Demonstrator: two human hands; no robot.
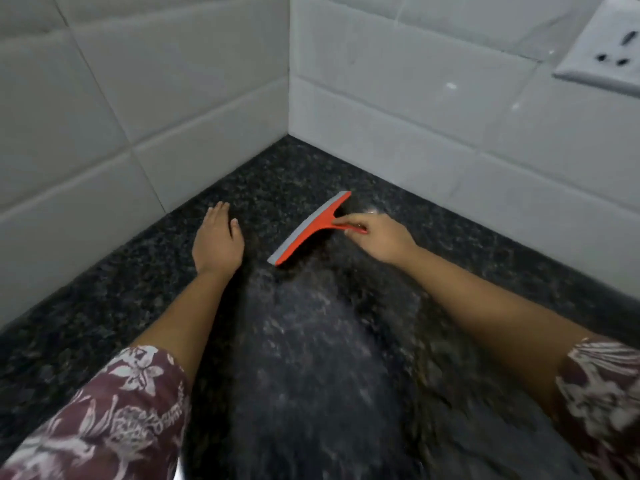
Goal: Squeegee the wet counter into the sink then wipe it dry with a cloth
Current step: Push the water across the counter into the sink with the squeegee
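Head view: a dark, speckled polished-stone counter (114,299) fills the lower part of the picture and runs back into an inside corner where two walls meet. Both walls are faced with white glazed rectangular tiles (398,109) laid in staggered rows, with thin pale grout lines. The left wall lies in shade and the right wall is brighter. High on the right wall sits a white plastic socket plate (602,53) with dark pin holes.

Down the middle of the counter, from the corner area toward the viewer, a broad band shows a pale, streaky, wet-looking sheen; the stone on either side looks duller and darker.

The red plastic squeegee with a grey rubber blade (308,230) lies on a diagonal a short way out from the corner, its blade facing left and seemingly down on the stone at the head of the wet band. The right hand (381,239) grips its short red handle, fingers curled round it. The left hand (218,237) rests flat on the counter just left of the blade, fingers straight and pointing at the corner, holding nothing.

Both forearms are bare, with maroon sleeves in a white floral print (114,410) at the lower edges.
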